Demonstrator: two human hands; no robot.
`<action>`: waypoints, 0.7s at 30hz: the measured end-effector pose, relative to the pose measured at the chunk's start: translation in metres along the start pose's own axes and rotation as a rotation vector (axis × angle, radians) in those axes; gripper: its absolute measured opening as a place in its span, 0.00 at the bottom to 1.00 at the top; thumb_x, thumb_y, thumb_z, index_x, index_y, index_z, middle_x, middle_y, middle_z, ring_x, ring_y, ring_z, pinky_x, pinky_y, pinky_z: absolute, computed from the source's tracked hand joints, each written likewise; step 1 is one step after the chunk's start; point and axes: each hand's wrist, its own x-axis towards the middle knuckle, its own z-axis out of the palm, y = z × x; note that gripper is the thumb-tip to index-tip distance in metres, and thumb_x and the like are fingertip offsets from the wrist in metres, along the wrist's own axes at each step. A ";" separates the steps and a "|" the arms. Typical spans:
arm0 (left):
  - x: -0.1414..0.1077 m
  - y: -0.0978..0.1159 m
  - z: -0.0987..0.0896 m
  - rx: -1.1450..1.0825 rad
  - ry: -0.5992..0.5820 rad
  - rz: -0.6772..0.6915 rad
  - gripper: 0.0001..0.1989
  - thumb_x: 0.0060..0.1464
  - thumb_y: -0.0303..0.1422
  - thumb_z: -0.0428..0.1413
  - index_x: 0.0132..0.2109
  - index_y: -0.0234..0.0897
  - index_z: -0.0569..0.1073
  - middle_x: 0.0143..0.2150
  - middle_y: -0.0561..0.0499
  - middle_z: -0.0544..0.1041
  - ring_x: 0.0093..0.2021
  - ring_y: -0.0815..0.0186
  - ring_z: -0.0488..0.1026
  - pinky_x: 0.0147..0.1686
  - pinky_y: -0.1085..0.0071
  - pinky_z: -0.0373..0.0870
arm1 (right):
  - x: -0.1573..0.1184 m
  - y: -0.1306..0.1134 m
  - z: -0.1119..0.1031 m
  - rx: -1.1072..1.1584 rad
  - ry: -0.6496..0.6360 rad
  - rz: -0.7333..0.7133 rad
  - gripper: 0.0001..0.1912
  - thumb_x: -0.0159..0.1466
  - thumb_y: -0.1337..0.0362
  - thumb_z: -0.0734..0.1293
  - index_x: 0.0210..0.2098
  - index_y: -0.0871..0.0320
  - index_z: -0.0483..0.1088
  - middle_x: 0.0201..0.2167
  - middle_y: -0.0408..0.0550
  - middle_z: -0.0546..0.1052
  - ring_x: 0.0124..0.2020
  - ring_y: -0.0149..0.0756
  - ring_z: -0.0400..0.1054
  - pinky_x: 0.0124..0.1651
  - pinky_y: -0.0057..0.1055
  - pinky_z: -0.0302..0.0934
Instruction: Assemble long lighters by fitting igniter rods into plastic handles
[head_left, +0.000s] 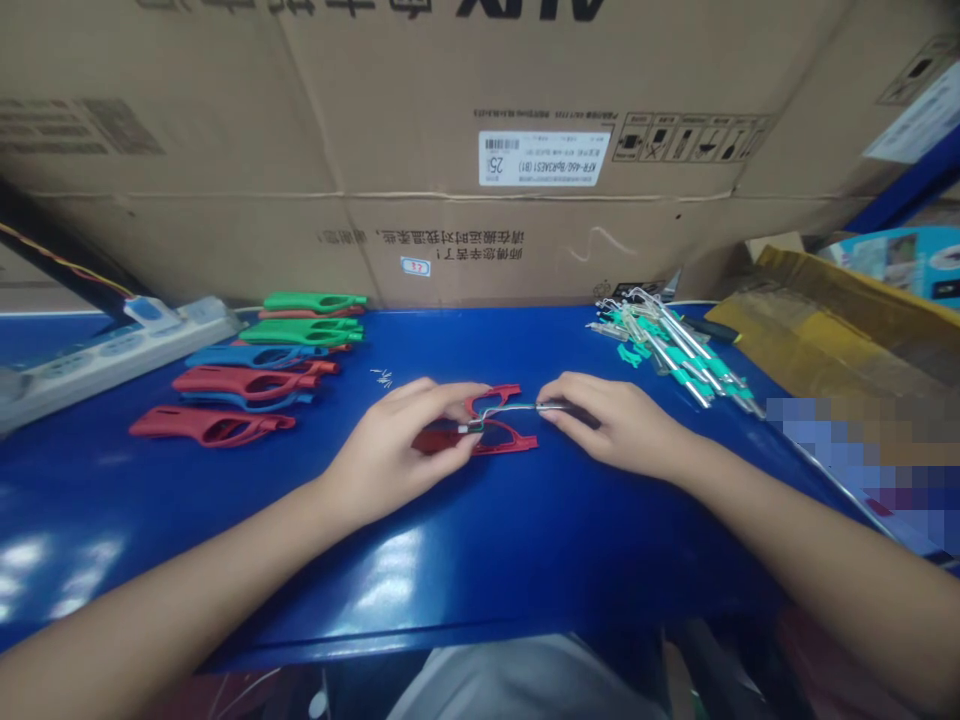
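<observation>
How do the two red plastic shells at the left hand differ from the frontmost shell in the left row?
The red plastic shells are partly covered by the left hand; the frontmost shell lies untouched. Thin wires run by the red plastic shells; none show at the frontmost shell. Both are red with narrow ends pointing right.

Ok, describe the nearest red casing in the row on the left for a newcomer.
On the blue table, find the white power strip at the left. Just right of it, red, blue and green plastic casings lie in a row. Yours is the red casing at the near end, closer to the table's front edge than the others there.
</observation>
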 end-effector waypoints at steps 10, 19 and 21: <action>0.005 -0.008 -0.006 0.025 0.003 -0.001 0.09 0.66 0.35 0.57 0.47 0.39 0.81 0.41 0.49 0.84 0.39 0.64 0.78 0.42 0.67 0.74 | -0.001 -0.003 0.000 0.211 -0.157 -0.110 0.12 0.74 0.60 0.60 0.49 0.54 0.74 0.46 0.49 0.80 0.46 0.37 0.75 0.47 0.33 0.67; 0.005 -0.017 -0.006 -0.015 -0.206 -0.060 0.13 0.66 0.35 0.56 0.52 0.39 0.81 0.43 0.47 0.83 0.42 0.62 0.78 0.42 0.67 0.74 | 0.001 -0.002 0.000 0.264 -0.159 -0.075 0.09 0.72 0.59 0.62 0.46 0.54 0.73 0.42 0.48 0.79 0.40 0.35 0.73 0.43 0.32 0.66; 0.006 -0.015 -0.007 -0.017 -0.230 -0.077 0.13 0.66 0.36 0.56 0.51 0.39 0.81 0.43 0.47 0.83 0.41 0.63 0.77 0.40 0.67 0.74 | 0.001 -0.001 0.002 0.266 -0.154 -0.080 0.10 0.73 0.60 0.61 0.47 0.54 0.72 0.42 0.49 0.78 0.41 0.36 0.73 0.44 0.33 0.66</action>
